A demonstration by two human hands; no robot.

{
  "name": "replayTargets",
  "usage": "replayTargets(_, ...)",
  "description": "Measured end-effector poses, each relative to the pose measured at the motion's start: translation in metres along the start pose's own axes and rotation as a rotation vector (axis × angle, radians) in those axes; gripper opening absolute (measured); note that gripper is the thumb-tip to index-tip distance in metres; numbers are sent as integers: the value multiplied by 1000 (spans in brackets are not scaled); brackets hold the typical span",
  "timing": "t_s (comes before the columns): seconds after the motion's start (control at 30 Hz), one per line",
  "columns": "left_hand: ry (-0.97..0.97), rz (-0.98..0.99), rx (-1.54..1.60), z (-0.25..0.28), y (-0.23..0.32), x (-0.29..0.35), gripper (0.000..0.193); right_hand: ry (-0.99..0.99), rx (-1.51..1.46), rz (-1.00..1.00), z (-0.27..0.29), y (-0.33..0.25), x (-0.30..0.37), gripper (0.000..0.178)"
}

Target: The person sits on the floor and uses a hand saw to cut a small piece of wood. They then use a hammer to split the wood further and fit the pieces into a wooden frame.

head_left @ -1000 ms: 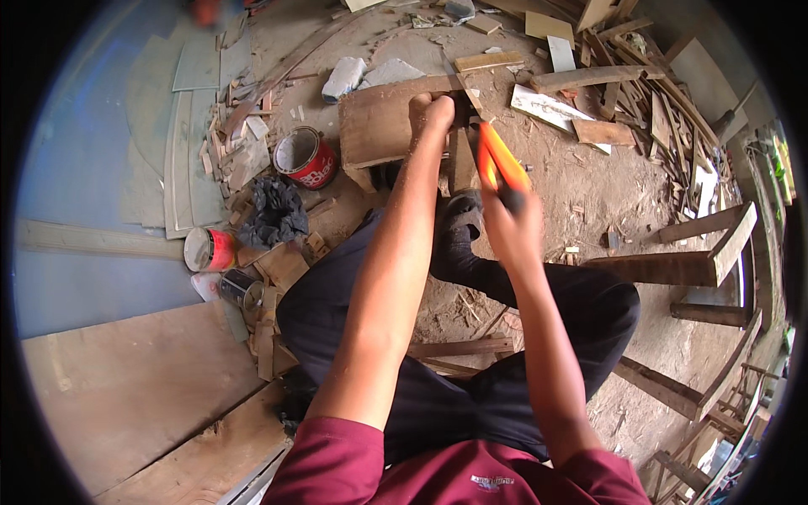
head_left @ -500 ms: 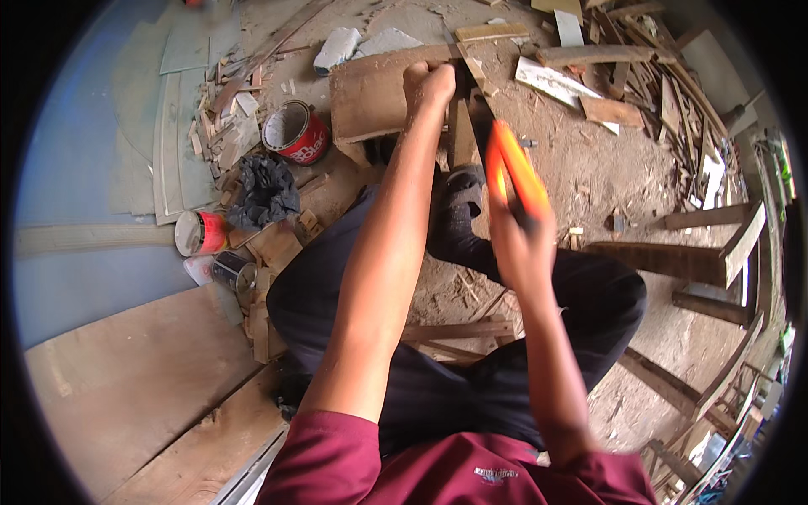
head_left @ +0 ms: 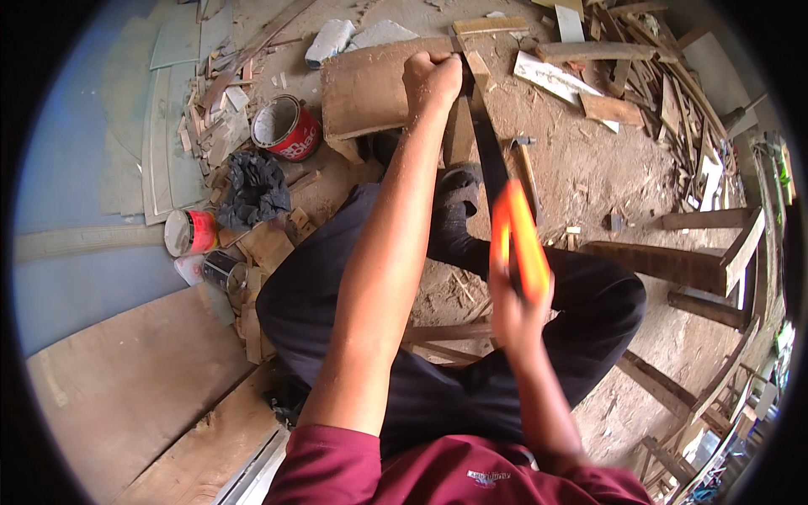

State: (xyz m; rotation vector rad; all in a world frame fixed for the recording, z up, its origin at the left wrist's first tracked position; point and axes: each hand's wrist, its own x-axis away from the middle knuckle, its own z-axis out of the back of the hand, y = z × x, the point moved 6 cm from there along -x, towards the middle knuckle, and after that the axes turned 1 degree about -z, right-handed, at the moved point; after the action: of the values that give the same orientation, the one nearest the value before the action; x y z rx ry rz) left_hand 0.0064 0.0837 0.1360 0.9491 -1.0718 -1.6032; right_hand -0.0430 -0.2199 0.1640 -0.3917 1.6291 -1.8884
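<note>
My right hand [head_left: 519, 311] is wrapped round the orange handle of a handsaw [head_left: 488, 151], slightly smeared by motion. The saw's dark blade runs up and away to the right edge of the wood near my left hand. My left hand [head_left: 432, 80] is closed in a fist on a piece of wood [head_left: 459, 135] at the right end of a broad wooden board [head_left: 366, 88]; its fingertips are hidden. A narrow offcut strip [head_left: 477, 70] lies just right of the blade's far end. My foot [head_left: 459, 189] is below the wood.
A hammer [head_left: 523, 141] lies right of the blade. On the left stand a red paint can [head_left: 299, 139], a black plastic bag [head_left: 255, 189] and a smaller red can [head_left: 202, 231]. Scrap wood [head_left: 614, 109] is heaped at the far right, wooden frames [head_left: 665, 261] nearer.
My right hand has drawn the saw back toward me, so more of its blade shows. The left hand stays on the wood; the view has shifted slightly.
</note>
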Motion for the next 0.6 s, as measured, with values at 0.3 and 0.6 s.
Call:
replayTargets(0.3,-74,4,-114,-2,11,6,28,79,-48,-22,-44,29,-79,24)
replayTargets(0.6,-24,-64,-48,8,6,0,22,3,-4,-58,-38,28,-47,20)
